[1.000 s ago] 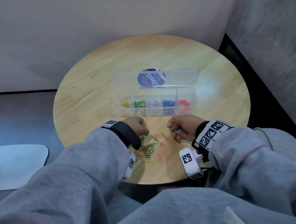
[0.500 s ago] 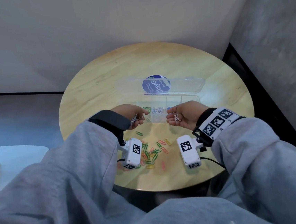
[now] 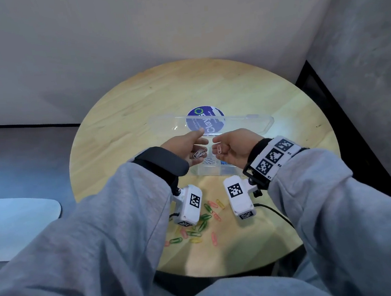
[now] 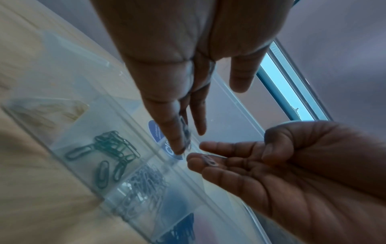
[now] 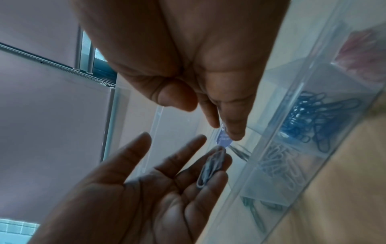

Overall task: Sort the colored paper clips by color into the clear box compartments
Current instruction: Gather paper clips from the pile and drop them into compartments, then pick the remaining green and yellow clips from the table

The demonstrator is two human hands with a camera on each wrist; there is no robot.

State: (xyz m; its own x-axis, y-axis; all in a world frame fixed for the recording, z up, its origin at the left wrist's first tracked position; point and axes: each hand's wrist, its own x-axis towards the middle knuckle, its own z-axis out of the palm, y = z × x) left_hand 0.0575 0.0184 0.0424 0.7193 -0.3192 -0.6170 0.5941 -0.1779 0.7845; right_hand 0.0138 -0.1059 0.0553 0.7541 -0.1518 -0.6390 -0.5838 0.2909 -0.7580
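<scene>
White paper clips (image 3: 199, 153) lie on your left hand (image 3: 184, 146), its fingers straight and palm up, over the clear box (image 3: 256, 124). Your right hand (image 3: 236, 147) cradles one white clip (image 3: 219, 149) on loosely curled fingers. More colored clips (image 3: 202, 221) lie scattered on the surface (image 3: 121, 135).

green clips (image 4: 108, 155), blue clips (image 5: 309, 118), white clips (image 3: 199, 153), grey sleeves (image 3: 116, 227)

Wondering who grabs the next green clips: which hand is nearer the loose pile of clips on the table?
Left. The left hand hovers over the clear box, more directly beyond the loose pile; the right hand hovers beside it, farther to the right.
</scene>
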